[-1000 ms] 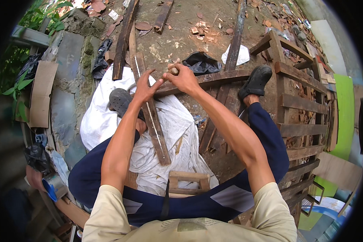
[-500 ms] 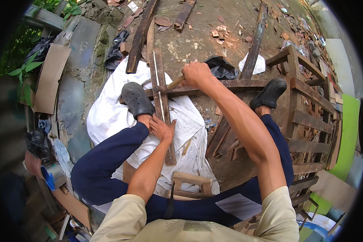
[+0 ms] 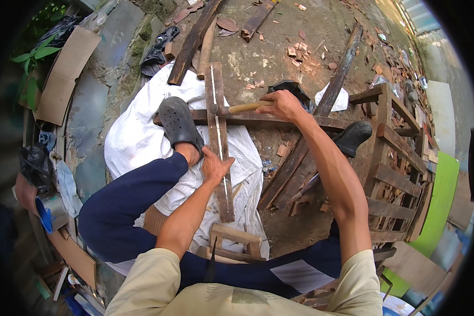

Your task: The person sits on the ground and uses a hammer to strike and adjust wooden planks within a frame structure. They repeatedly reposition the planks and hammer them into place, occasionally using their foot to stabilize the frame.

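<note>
My right hand [image 3: 283, 107] is closed round the wooden handle of a hammer [image 3: 247, 107]. The hammer's head is over the crossing of two dark wooden pieces, and I cannot tell if it touches. One piece is an upright-lying plank [image 3: 225, 184] with a white line along it; the other is a long crossbar [image 3: 258, 119] running under it. My left hand [image 3: 215, 167] grips the plank below the crossing, with its thumb over the face. My left clog [image 3: 179, 122] presses by the crossbar, left of the plank. My right clog [image 3: 354, 138] is near the crossbar's far end.
A white sack [image 3: 137, 142] lies beneath the plank. A small wooden stool [image 3: 236, 234] stands close to me. Slatted wooden frames [image 3: 397, 179] line the right. Loose dark boards [image 3: 338, 73], a black plastic bag [image 3: 292, 90] and wood chips lie on the ground.
The hammer's handle has swung to lie more level, and more of it shows. My right hand has shifted right and a little down in the picture. My left hand stays on the plank; the view tilted slightly.
</note>
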A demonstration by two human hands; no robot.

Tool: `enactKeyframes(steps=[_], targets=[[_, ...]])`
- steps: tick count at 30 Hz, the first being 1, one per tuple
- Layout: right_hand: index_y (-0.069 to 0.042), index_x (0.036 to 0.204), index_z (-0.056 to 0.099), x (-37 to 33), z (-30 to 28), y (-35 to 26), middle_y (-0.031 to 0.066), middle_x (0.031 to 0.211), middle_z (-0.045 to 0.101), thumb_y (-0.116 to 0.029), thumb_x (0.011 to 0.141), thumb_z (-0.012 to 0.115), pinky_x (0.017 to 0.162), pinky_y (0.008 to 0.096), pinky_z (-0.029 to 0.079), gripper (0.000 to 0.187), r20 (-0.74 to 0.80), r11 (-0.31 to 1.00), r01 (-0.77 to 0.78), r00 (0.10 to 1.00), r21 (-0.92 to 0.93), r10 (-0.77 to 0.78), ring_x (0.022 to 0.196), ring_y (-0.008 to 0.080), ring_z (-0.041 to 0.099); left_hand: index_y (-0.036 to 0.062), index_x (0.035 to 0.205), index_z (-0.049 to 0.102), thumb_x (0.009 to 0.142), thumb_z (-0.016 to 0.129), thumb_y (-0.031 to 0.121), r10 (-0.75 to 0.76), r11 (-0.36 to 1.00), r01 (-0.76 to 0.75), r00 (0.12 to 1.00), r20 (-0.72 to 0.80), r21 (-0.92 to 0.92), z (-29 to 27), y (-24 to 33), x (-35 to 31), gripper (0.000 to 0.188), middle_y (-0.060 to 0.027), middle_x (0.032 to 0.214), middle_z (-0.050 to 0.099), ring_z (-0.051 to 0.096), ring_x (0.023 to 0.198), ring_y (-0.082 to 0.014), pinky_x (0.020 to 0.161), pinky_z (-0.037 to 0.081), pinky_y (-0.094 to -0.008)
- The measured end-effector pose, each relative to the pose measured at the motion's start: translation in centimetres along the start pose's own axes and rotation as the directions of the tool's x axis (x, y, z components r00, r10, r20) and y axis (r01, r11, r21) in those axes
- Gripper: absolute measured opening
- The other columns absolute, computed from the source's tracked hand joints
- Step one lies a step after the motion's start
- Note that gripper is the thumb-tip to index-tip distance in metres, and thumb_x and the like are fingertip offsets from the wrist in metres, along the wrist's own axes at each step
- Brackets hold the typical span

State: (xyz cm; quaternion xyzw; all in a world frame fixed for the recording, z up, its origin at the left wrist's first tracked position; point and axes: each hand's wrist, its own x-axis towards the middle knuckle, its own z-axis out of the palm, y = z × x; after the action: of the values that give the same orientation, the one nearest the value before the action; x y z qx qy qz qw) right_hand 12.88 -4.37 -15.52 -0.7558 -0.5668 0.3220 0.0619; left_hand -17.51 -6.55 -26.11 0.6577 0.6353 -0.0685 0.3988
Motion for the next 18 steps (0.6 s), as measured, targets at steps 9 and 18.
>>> enactKeyframes(steps=[9,18], targets=[[-0.016,0.111,0.076,0.4,0.3,1.1,0.0159,0.092,0.073,-0.051,0.078,0.077,0.080,0.0456,0.054,0.048,-0.065,0.987,0.141,0.987,-0.079,-0.146,0.090,0.0356,0.069,-0.0086,0.132,0.026,0.064,0.085,0.035,0.272,0.954,-0.265,0.962,-0.035,0.140,-3.1,0.8,1.0,0.100,-0.0365,0.124,0.049,0.056,0.113,-0.0487,0.099,0.046,-0.0484],[-0.017,0.109,0.076,-0.4,-0.9,-1.9,0.0136,0.093,0.074,-0.053,0.080,0.075,0.079,0.0450,0.055,0.046,-0.006,0.979,0.062,0.998,-0.194,-0.064,0.093,0.0342,0.070,-0.0113,0.132,0.025,0.063,0.085,0.030,0.253,0.964,-0.248,0.966,-0.043,0.100,-2.7,0.6,0.4,0.101,-0.0362,0.126,0.048,0.053,0.116,-0.0488,0.100,0.045,-0.0476]])
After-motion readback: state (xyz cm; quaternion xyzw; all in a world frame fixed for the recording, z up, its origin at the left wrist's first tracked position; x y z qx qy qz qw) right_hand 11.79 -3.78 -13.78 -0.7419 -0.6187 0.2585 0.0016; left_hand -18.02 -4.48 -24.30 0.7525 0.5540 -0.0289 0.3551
